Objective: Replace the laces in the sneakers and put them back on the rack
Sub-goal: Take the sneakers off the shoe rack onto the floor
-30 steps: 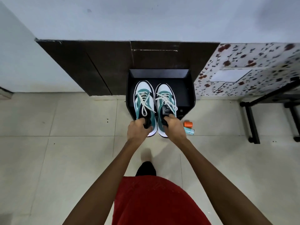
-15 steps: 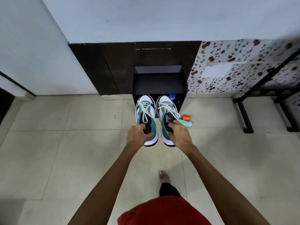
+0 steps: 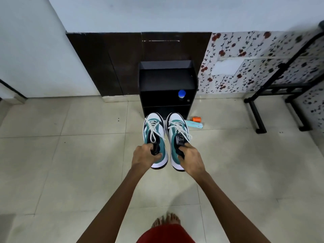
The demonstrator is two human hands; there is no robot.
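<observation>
Two white and teal sneakers with white laces hang in the air side by side, toes pointing away from me. My left hand (image 3: 144, 156) grips the left sneaker (image 3: 154, 132) at its collar, fingers curled inside the opening. My right hand (image 3: 190, 159) grips the right sneaker (image 3: 178, 130) the same way, by the tongue and collar. The black shoe rack (image 3: 166, 79) stands on the floor against the dark wall panel, just beyond the toes of the sneakers. Its top shelf holds nothing that I can see.
A blue-capped bottle (image 3: 182, 94) sits on the rack's lower shelf. An orange spool (image 3: 196, 119) and a light teal packet (image 3: 194, 124) lie on the tiled floor right of the rack. A black metal frame (image 3: 257, 113) stands at the right. My bare foot (image 3: 166, 220) shows below.
Both sneakers have come off the rack's top shelf and toward me, still held one in each hand. I have stepped back, so the rack now looks farther away.
</observation>
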